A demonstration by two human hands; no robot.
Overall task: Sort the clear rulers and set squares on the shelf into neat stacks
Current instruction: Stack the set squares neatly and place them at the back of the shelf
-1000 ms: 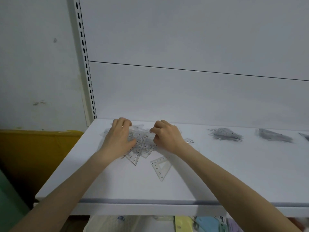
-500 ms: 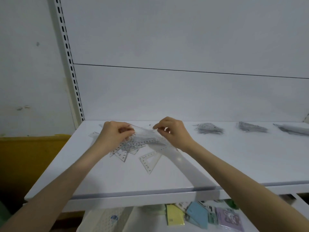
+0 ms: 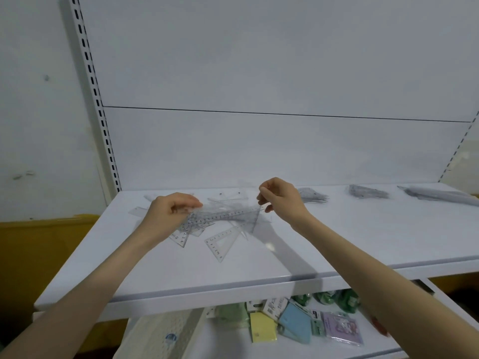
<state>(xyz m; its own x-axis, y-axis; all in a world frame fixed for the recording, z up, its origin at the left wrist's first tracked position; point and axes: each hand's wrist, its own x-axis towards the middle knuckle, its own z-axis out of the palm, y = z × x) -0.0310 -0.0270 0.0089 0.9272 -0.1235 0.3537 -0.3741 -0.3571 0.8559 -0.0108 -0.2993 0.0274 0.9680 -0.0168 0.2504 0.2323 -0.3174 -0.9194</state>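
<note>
Head view: both hands hold one clear piece [image 3: 228,215] just above the messy pile [image 3: 197,226] on the shelf [image 3: 181,275]. The left hand [image 3: 168,216] fingers [image 3: 190,204] pinch one end, the right hand [image 3: 281,200] fingers pinch the other. It lies sideways. The neat stacks [image 3: 368,191] sit right of the pile, nearer the right hand.

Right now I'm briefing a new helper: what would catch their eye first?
The left hand and right hand pinch a clear ruler between them over a jumbled heap of set squares at the left end of the white shelf. Neat grey stacks sit farther right along the back.
</note>
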